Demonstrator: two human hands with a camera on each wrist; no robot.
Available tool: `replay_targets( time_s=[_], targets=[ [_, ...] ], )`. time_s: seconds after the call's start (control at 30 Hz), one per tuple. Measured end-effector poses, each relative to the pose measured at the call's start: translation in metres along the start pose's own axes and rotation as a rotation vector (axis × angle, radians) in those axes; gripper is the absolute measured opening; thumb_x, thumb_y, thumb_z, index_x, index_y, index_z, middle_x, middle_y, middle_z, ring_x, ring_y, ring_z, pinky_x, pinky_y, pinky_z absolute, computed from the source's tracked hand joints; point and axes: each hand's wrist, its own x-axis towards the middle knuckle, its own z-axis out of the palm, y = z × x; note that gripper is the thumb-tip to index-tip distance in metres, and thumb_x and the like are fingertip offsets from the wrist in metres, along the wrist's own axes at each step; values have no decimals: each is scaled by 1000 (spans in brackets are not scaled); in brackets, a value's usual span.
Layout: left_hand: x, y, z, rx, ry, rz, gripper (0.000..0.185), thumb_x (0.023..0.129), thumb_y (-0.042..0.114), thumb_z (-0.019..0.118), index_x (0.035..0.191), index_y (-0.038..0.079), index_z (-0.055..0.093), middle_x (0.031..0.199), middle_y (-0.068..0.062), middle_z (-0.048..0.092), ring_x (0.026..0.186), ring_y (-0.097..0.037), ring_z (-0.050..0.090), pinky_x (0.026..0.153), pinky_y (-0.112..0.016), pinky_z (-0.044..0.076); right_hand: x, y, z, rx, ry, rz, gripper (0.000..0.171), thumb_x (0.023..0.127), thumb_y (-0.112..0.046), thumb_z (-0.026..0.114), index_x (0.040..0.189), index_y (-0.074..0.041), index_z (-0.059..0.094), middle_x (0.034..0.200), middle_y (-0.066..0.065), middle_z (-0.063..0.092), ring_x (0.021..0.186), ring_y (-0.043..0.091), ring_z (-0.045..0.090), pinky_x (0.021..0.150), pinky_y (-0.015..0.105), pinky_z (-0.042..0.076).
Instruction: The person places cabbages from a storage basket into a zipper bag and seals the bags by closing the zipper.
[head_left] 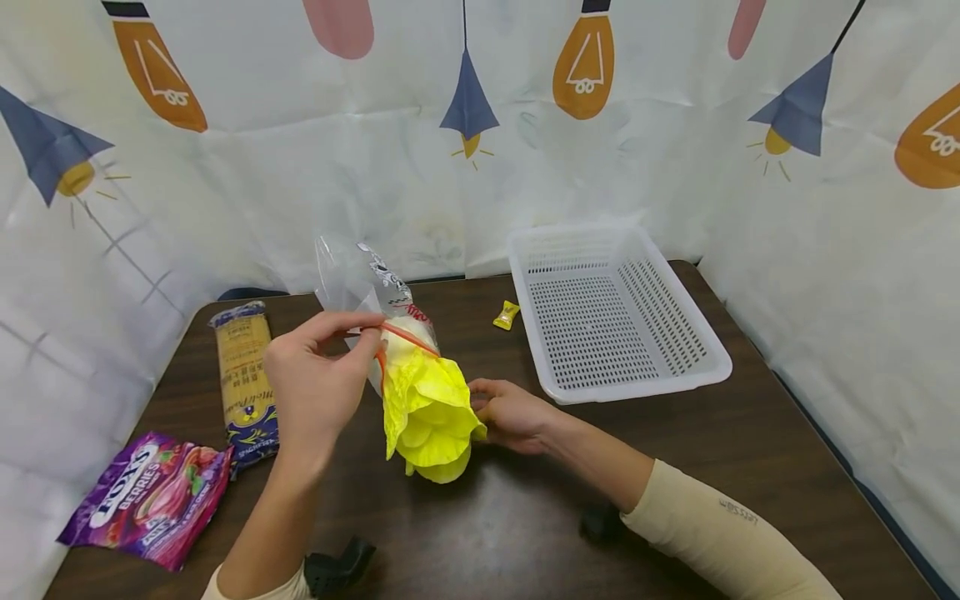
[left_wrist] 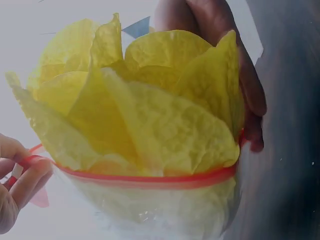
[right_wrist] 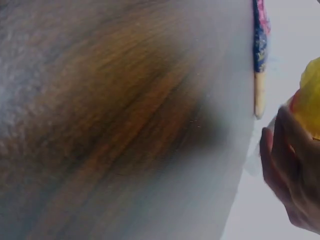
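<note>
A clear zip bag (head_left: 360, 279) with a red zip strip (left_wrist: 150, 179) is held tilted above the dark table. A bunch of yellow crinkled paper liners (head_left: 431, 408) sticks out of its mouth and fills the left wrist view (left_wrist: 150, 115). My left hand (head_left: 362, 333) pinches the red strip on the left side of the mouth between thumb and fingers (left_wrist: 22, 182). My right hand (head_left: 480, 402) grips the mouth's right side, its fingers (left_wrist: 247, 95) curled against the liners. In the right wrist view only those fingers (right_wrist: 290, 185) and a bit of yellow (right_wrist: 311, 95) show.
A white perforated basket (head_left: 637, 385) stands at the back right with a small yellow candy (head_left: 506, 315) beside it. A spaghetti packet (head_left: 243, 375) and a purple candy bag (head_left: 150, 500) lie at the left. Patterned cloth walls close in the table (head_left: 750, 467).
</note>
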Motion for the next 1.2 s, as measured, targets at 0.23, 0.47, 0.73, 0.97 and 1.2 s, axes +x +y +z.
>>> replay_targets(
  time_s=[0.23, 0.47, 0.73, 0.97, 1.2],
  targets=[
    [4, 0, -7, -71, 31, -44, 8, 91, 12, 78, 96, 11, 85, 91, -4, 79, 81, 0, 74, 67, -13, 57, -1, -4, 0, -3, 80, -18, 47, 95, 14, 48, 142, 5, 47, 130, 24, 64, 100, 22, 63, 109, 51, 52],
    [12, 3, -15, -126, 84, -53, 8, 90, 8, 79, 96, 5, 84, 87, 11, 77, 84, -5, 75, 70, -15, 59, -4, -12, 0, 51, 181, -99, 42, 99, 10, 53, 140, 3, 55, 138, 21, 60, 102, 22, 63, 102, 39, 58],
    [18, -4, -24, -106, 159, -48, 10, 89, 13, 82, 96, 6, 84, 86, 13, 76, 75, -7, 73, 67, -14, 58, -13, -18, 3, 109, 211, -379, 41, 95, 9, 61, 136, 7, 58, 122, 15, 71, 99, 21, 68, 94, 32, 61],
    [19, -11, -28, -128, 165, -50, 11, 89, 14, 82, 96, 6, 84, 90, 2, 79, 78, -13, 74, 75, -16, 60, -19, -31, 5, -14, 316, -636, 26, 96, 6, 66, 121, 13, 64, 111, 11, 70, 98, 19, 69, 94, 27, 60],
    [19, -18, -30, -144, 146, -33, 12, 89, 11, 81, 97, 2, 83, 90, 3, 79, 74, -12, 72, 69, -16, 60, -30, -52, -2, -239, 419, -873, 15, 95, 2, 71, 110, 4, 71, 112, 14, 62, 93, 28, 67, 85, 26, 62]
  ],
)
